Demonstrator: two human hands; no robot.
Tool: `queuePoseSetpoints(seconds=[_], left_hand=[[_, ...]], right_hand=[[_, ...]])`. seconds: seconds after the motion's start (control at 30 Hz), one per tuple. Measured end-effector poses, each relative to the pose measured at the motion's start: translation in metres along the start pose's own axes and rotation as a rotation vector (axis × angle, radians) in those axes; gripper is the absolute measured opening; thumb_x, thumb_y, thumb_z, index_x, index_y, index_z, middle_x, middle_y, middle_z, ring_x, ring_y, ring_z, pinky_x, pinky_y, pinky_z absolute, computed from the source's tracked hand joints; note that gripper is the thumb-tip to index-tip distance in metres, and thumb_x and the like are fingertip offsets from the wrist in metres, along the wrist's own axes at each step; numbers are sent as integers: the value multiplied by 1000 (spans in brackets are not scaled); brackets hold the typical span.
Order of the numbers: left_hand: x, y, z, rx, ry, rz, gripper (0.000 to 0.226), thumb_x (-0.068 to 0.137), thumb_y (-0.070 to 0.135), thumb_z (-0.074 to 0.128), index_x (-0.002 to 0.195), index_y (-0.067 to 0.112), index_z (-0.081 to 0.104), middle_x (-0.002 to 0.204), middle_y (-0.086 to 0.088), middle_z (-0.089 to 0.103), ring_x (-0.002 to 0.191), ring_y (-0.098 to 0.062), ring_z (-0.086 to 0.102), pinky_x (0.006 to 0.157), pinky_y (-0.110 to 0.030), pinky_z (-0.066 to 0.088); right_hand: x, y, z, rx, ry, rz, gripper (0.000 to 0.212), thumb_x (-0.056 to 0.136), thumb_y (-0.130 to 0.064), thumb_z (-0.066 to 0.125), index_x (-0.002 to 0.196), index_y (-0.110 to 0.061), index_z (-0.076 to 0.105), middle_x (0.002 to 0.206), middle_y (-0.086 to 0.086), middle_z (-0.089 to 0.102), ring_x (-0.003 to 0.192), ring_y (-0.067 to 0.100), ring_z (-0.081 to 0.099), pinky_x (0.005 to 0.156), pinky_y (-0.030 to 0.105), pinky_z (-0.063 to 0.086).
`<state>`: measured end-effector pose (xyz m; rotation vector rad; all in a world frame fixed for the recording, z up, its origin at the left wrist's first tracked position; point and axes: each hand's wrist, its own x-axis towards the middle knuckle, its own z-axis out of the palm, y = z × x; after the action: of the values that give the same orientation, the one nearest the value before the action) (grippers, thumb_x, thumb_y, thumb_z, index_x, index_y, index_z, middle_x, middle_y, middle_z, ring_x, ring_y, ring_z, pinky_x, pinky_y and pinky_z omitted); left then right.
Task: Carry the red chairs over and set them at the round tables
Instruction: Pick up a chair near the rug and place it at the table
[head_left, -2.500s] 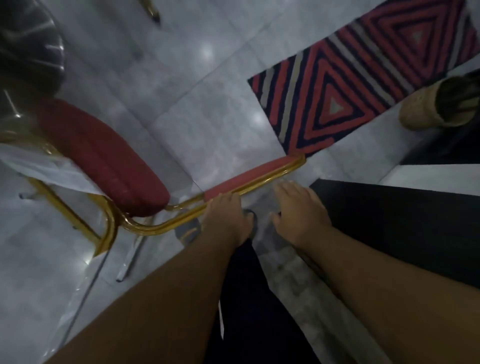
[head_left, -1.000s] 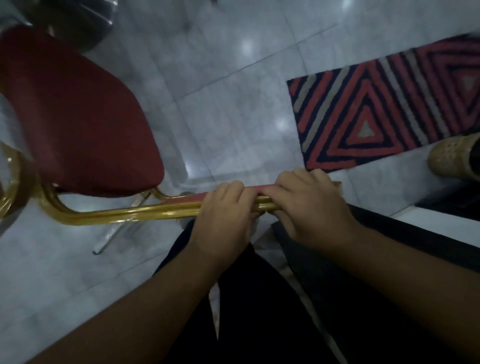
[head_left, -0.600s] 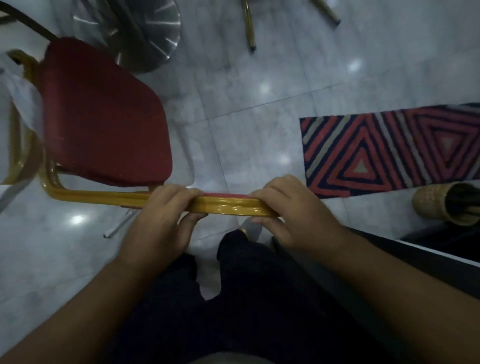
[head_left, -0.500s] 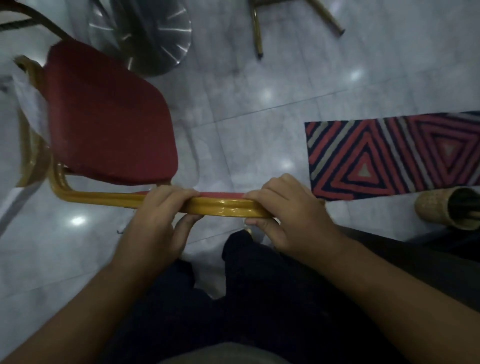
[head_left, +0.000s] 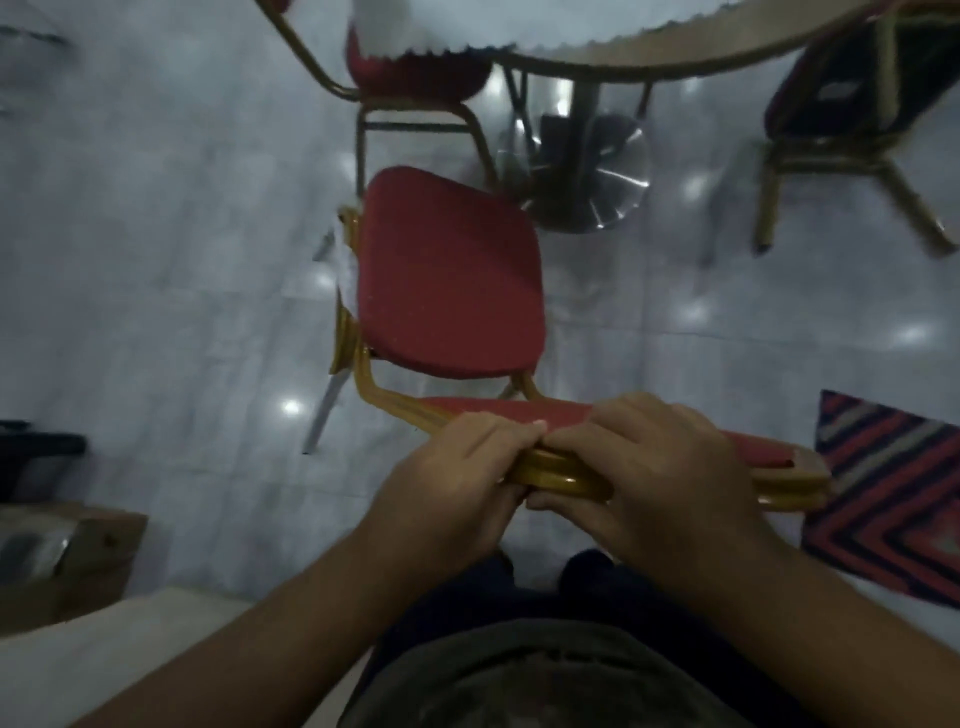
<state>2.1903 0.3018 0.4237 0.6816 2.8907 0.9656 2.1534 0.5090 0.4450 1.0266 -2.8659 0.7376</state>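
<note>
Chairs in red come first: we see the round table (head_left: 675, 60) at twelve o'clock, its edge curving along the top of the view over a shiny pedestal base (head_left: 587, 171). Two chairs already stand at it, one red-seated chair (head_left: 415, 67) at eleven o'clock and a darker chair (head_left: 852, 104) at one o'clock, so we judge part of the job done. We cannot tell from this view whether other tables need seating.

Next in size is the red chair (head_left: 449, 280) we carry, in the middle of the view just short of the table, its seat pointing toward the pedestal and its gold frame running back to us. Whether its legs touch the pale floor (head_left: 156, 260) we cannot say for sure. Left to do, by our reckoning: bring it close to the table edge and let go.

Our left hand (head_left: 457, 483) and right hand (head_left: 660, 467) sit at six o'clock from the seat, side by side and touching, both clamped over the gold top rail of the backrest (head_left: 561, 473). A striped rug (head_left: 893, 499) lies at three o'clock.
</note>
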Motion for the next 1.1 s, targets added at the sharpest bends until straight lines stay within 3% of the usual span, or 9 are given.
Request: queuePoseSetpoints(seconds=[0.2,0.33,0.43,0.6,0.7,0.77,0.9,1.1], left_hand=[[-50,-25,-58,-29,30,-194,32,88,16,75,118,12,64,105,3,61,96,-8,58,79,-32,53],[-56,-4,-76,146,14,-165,36,87,44,70,118,26,66,110,13,60,100,-5,56,81,-28,50],[-47,18,-66,331,10,-152,41,86,62,63,114,32,66,108,13,63,99,-10,57,79,-36,49],[-50,11,-63,435,162,-192,48,82,72,62,92,26,70,91,7,65,84,-17,61,69,-39,47],[-51,-2,-65,448,263,-163,59,75,81,65,77,22,63,77,6,59,70,-14,54,61,-32,43],[-51,-10,-67,464,343,-125,65,71,84,67,68,19,57,68,4,53,61,-14,49,55,-27,37],[-50,-25,-66,468,513,-104,71,64,85,71,58,17,53,60,3,51,54,-14,46,50,-26,34],[-43,-42,-60,440,647,-205,72,63,84,74,55,16,50,56,2,49,50,-16,46,46,-27,36]], right_hand=[[16,-33,0,23,-159,-125,38,87,-45,66,119,-23,66,109,-5,69,94,16,62,72,29,46],[4,-23,-2,36,-201,-126,45,87,-45,66,127,-25,62,117,-7,66,101,15,61,77,34,50],[-1,-20,0,93,-248,-118,44,91,-48,62,130,-29,58,118,-11,63,100,9,57,79,27,47],[10,-23,12,159,-316,-115,39,89,-60,61,119,-38,55,108,-22,53,93,-3,44,72,16,40],[9,-16,17,212,-332,-51,48,80,-81,50,112,-45,48,102,-31,42,95,-6,42,71,13,39],[6,-15,20,235,-302,-19,43,78,-85,44,103,-50,43,97,-34,40,97,-9,43,67,11,35],[17,-18,29,199,-219,-11,51,77,-86,42,88,-36,45,85,-24,38,80,-1,36,62,14,30],[55,-11,23,140,-135,-27,57,75,-85,44,85,-29,50,88,-16,42,83,3,36,67,24,40]])
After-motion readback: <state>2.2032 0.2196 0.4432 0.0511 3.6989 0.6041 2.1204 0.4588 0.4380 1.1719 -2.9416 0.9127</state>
